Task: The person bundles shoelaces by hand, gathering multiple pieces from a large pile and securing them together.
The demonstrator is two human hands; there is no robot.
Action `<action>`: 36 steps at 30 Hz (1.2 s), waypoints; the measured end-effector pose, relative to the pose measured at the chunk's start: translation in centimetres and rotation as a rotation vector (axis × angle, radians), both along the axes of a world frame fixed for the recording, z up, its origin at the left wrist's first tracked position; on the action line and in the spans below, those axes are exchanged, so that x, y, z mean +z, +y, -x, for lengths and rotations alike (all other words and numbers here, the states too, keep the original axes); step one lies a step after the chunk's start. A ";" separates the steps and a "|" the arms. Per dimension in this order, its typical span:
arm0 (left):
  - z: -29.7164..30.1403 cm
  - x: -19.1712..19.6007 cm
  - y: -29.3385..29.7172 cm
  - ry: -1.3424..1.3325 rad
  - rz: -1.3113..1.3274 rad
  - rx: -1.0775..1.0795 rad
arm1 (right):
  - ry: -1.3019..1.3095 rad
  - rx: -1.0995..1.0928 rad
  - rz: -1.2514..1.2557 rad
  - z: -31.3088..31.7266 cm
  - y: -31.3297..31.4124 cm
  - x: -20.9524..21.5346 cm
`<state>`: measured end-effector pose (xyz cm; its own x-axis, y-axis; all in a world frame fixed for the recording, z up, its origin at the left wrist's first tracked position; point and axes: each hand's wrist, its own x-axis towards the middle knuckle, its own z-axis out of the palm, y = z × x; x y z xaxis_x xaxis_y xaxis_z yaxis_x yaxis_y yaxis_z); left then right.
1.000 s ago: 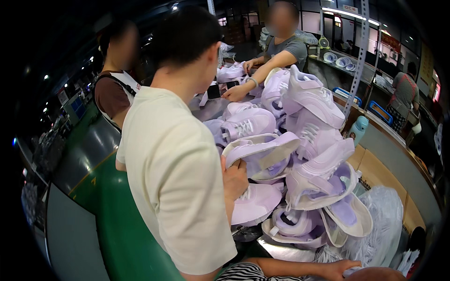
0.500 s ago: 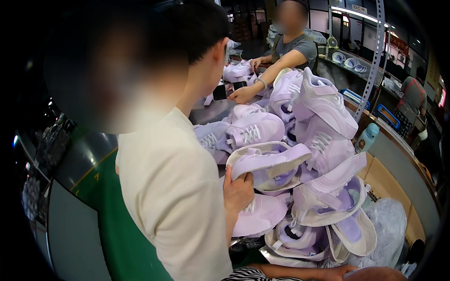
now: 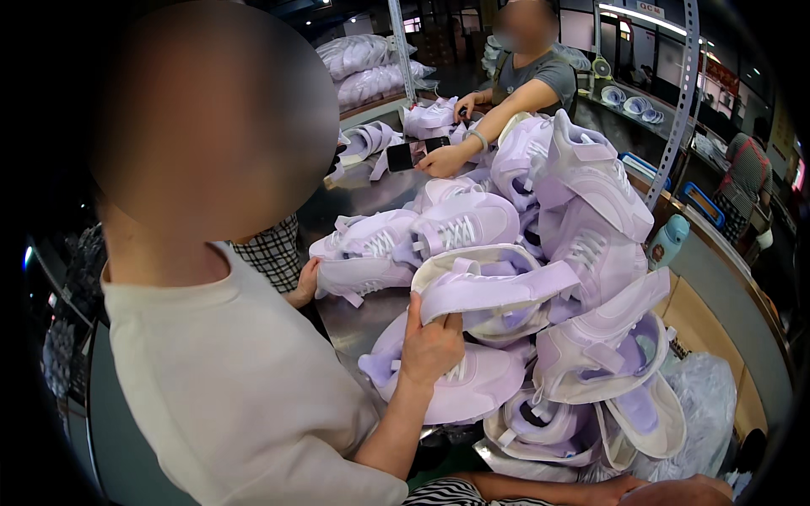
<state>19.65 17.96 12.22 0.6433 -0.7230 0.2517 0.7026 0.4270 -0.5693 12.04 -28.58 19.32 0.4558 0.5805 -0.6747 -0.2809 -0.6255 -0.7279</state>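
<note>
At the bottom edge my left forearm, in a black-and-white striped sleeve, reaches rightward. My left hand [image 3: 620, 487] lies at its end, with the fingers hidden. Beside it, bare skin that looks like my right hand or forearm [image 3: 685, 493] is cut off by the frame, and no fingers show. Nearest above them are a pale lilac shoe [image 3: 540, 434] and a cream-edged shoe with a purple insole [image 3: 645, 413]. A co-worker in a cream shirt [image 3: 228, 363] grips a lilac shoe [image 3: 498, 295] with one hand [image 3: 432, 347]; the other hand [image 3: 305, 282] touches another shoe [image 3: 367, 274].
Lilac shoes [image 3: 591, 244] are heaped high on a metal table [image 3: 350, 316]. Across it a person in grey [image 3: 540, 88] holds a phone [image 3: 413, 154]. Clear plastic bags [image 3: 700, 413], a blue bottle [image 3: 668, 240] and a perforated metal post [image 3: 677, 105] stand at the right.
The cream-shirted co-worker has shifted left and leaned back, and their second hand now shows at a shoe. The phone across the table is turned more toward me. My arms have barely moved.
</note>
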 end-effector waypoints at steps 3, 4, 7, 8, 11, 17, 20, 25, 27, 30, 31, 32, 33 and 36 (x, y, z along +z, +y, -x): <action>-0.7 2.1 4.6 0.335 0.431 -0.192 | -0.010 -0.031 0.067 0.3 0.6 0.4; -0.9 2.5 5.7 0.366 0.499 -0.220 | -0.041 -0.001 0.088 0.5 0.7 0.6; -0.2 4.1 8.8 0.397 0.628 -0.238 | -0.110 0.117 0.131 0.1 0.7 0.6; 1.0 5.0 10.2 0.386 0.662 -0.213 | -0.123 0.164 0.135 -0.3 0.4 0.2; -0.4 4.6 10.9 0.401 0.814 -0.316 | -0.154 0.168 0.209 0.6 0.9 0.9; 3.4 7.7 13.1 0.190 1.115 -0.227 | -0.205 0.126 0.190 1.4 1.2 1.4; 4.4 7.8 14.8 0.017 0.554 0.445 | -0.222 0.106 0.222 1.9 1.0 1.2; 5.0 7.1 15.6 -0.053 0.166 0.875 | -0.310 0.120 0.200 2.2 2.5 1.5; 4.9 6.7 15.9 -0.066 0.081 0.951 | -0.376 0.153 0.134 2.5 2.6 1.2; 4.6 6.2 16.1 -0.081 -0.018 1.029 | -0.312 0.080 0.120 3.0 3.3 1.5; 4.6 6.0 16.2 -0.082 -0.041 1.051 | -0.280 0.078 0.164 3.1 2.9 1.2; 4.5 5.8 16.3 -0.082 -0.060 1.068 | -0.247 0.077 0.207 3.2 2.2 0.6; 4.4 5.6 16.4 -0.083 -0.080 1.079 | -0.213 0.076 0.251 3.4 1.8 0.3; 4.3 5.4 16.5 -0.089 -0.133 1.118 | -0.297 0.052 0.138 3.8 1.5 -0.2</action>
